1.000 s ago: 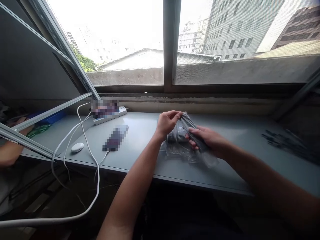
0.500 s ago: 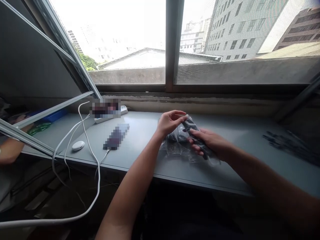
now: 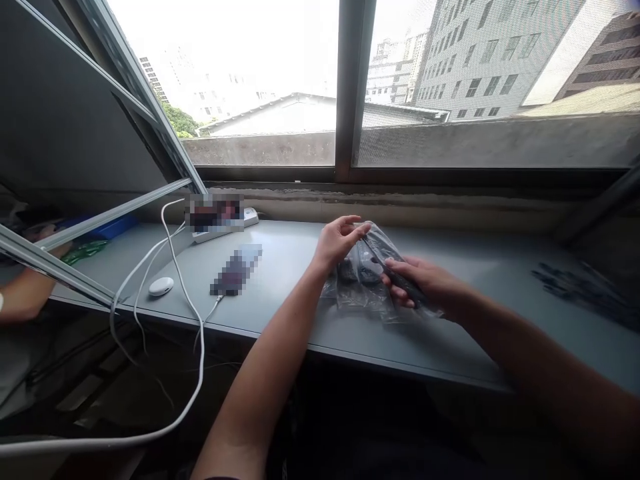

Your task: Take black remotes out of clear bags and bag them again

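My right hand (image 3: 417, 279) is closed around a long dark item in a clear plastic bag (image 3: 384, 245), its thumb on top. What the dark item is I cannot make out. At the bag's upper left end, my left hand (image 3: 340, 241) pinches the plastic between thumb and fingers. Beneath both hands, more clear plastic bags with dark contents (image 3: 357, 280) lie on the grey table (image 3: 295, 313), partly covered by the held one.
Left of me are a white power strip (image 3: 250, 217), a round white case (image 3: 161, 287), a blurred-out phone-like object (image 3: 235, 270) and a looping white cable (image 3: 201, 360). Dark items (image 3: 565, 283) lie far right. Behind a metal frame (image 3: 115, 207), another person's arm (image 3: 27, 293) shows.
The dark item sits lower in the bag, towards my right hand, and the plastic near my left hand now looks clearer and spread wider. The view has shifted slightly.
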### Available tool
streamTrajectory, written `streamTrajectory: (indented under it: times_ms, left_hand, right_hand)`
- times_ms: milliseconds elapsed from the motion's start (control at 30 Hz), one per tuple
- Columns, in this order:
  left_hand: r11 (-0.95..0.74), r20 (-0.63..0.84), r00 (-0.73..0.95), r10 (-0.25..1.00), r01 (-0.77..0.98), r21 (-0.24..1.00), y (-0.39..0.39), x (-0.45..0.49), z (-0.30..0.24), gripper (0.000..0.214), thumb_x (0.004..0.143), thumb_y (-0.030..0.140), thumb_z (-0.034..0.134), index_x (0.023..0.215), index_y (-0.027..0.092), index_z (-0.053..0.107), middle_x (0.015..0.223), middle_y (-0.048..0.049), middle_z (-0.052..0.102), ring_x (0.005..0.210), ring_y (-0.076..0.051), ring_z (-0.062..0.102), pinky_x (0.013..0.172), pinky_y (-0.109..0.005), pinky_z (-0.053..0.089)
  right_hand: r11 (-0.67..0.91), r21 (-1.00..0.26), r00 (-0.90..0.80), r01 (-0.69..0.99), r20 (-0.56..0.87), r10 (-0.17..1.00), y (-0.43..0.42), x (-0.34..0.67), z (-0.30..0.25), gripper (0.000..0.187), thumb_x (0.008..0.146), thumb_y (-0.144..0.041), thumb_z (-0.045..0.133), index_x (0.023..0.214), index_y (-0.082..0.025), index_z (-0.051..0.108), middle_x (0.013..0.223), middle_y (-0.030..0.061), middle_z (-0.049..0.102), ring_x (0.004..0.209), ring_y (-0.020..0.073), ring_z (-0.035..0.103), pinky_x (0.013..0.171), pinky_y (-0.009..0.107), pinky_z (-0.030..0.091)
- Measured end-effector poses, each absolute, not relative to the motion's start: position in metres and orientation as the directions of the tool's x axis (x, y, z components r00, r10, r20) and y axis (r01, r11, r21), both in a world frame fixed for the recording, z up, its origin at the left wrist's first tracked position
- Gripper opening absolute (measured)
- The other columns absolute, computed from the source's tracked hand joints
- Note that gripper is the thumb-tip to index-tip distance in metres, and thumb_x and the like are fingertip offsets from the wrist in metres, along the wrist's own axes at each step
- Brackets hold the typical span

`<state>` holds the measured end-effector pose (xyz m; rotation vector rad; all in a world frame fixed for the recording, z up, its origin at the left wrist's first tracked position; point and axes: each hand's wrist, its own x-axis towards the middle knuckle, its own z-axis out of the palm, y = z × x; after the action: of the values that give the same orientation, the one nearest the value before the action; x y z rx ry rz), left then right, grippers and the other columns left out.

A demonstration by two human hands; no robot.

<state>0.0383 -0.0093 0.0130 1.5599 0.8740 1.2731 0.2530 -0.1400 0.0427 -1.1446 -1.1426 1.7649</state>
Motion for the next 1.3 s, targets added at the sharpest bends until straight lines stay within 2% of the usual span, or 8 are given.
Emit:
streamTrajectory:
  times_ms: [200,367,600,700,800,967,1100,1300]
  left_hand:
    - [-0.235,0.261,0.323,0.91,-0.117,0.965,-0.015,0.036,0.017,0.072,0.078,0.051,0.104,0.136,0.016,0.079,0.101,-0.0111,0.088,0.091,-0.022,0.081,0.089,-0.035,0.061]
    - [-0.2,0.22,0.439,0.871,-0.092,0.975,-0.022,0.034,0.022,0.073,0.078,0.054,0.104,0.135,0.017,0.081,0.102,-0.0115,0.088,0.093,-0.024,0.081,0.091,-0.036,0.059]
    - [-0.174,0.197,0.58,0.791,-0.095,0.98,-0.028,0.033,0.026,0.071,0.079,0.057,0.103,0.134,0.016,0.083,0.107,-0.0141,0.089,0.093,-0.024,0.082,0.094,-0.038,0.059]
    - [-0.197,0.257,0.528,0.809,-0.167,0.966,-0.025,0.036,0.023,0.068,0.079,0.055,0.103,0.131,0.016,0.083,0.109,-0.0148,0.089,0.099,-0.026,0.083,0.098,-0.04,0.06]
    - [-0.243,0.315,0.373,0.873,-0.227,0.943,-0.019,0.038,0.019,0.063,0.079,0.052,0.104,0.127,0.017,0.083,0.106,-0.0131,0.088,0.097,-0.025,0.082,0.097,-0.039,0.061]
    - [-0.27,0.305,0.166,0.938,-0.201,0.941,-0.011,0.035,0.019,0.056,0.084,0.046,0.1,0.128,0.018,0.081,0.103,-0.011,0.088,0.096,-0.023,0.081,0.089,-0.033,0.061]
    - [-0.193,0.214,0.223,0.951,-0.112,0.975,-0.013,0.034,0.02,0.057,0.086,0.053,0.097,0.127,0.016,0.081,0.095,-0.0085,0.085,0.083,-0.019,0.076,0.075,-0.03,0.058]
    - [-0.184,0.197,0.366,0.91,-0.07,0.98,-0.017,0.038,0.016,0.069,0.074,0.058,0.104,0.123,0.015,0.08,0.085,-0.005,0.081,0.073,-0.016,0.071,0.071,-0.029,0.055]
  right_hand:
    - [-0.349,-0.932,-0.342,-0.094,-0.299,0.891,-0.144,0.251,0.044,0.041,0.099,-0.054,0.089,0.093,-0.017,0.072,0.067,0.0022,0.067,0.053,0.0114,0.056,0.05,0.021,0.051]
    - [-0.38,-0.922,-0.328,-0.075,-0.337,0.882,-0.147,0.249,0.045,0.038,0.111,-0.052,0.074,0.092,-0.018,0.068,0.066,0.0028,0.066,0.051,0.0121,0.056,0.048,0.021,0.05]
    - [-0.396,-0.912,-0.293,-0.11,-0.351,0.889,-0.147,0.247,0.046,0.037,0.117,-0.047,0.063,0.095,-0.018,0.07,0.066,0.0042,0.066,0.05,0.0134,0.057,0.046,0.021,0.051]
    - [-0.393,-0.912,-0.292,-0.115,-0.347,0.891,-0.146,0.247,0.045,0.035,0.115,-0.046,0.068,0.095,-0.018,0.071,0.068,0.0049,0.067,0.051,0.0131,0.058,0.047,0.021,0.052]
    - [-0.388,-0.915,-0.303,-0.112,-0.34,0.89,-0.145,0.248,0.043,0.032,0.112,-0.044,0.073,0.097,-0.016,0.073,0.072,0.0062,0.07,0.052,0.013,0.06,0.048,0.021,0.055]
    - [-0.354,-0.919,-0.299,-0.176,-0.293,0.908,-0.145,0.249,0.04,0.021,0.108,-0.038,0.078,0.103,-0.017,0.075,0.092,0.0091,0.077,0.057,0.012,0.061,0.045,0.02,0.055]
    - [-0.366,-0.915,-0.3,-0.169,-0.305,0.904,-0.145,0.248,0.041,0.026,0.108,-0.04,0.078,0.099,-0.017,0.073,0.082,0.0068,0.073,0.052,0.0108,0.056,0.043,0.019,0.053]
    - [-0.378,-0.913,-0.291,-0.156,-0.323,0.9,-0.147,0.247,0.045,0.025,0.11,-0.04,0.076,0.1,-0.017,0.072,0.074,0.0045,0.069,0.051,0.0113,0.056,0.043,0.018,0.052]
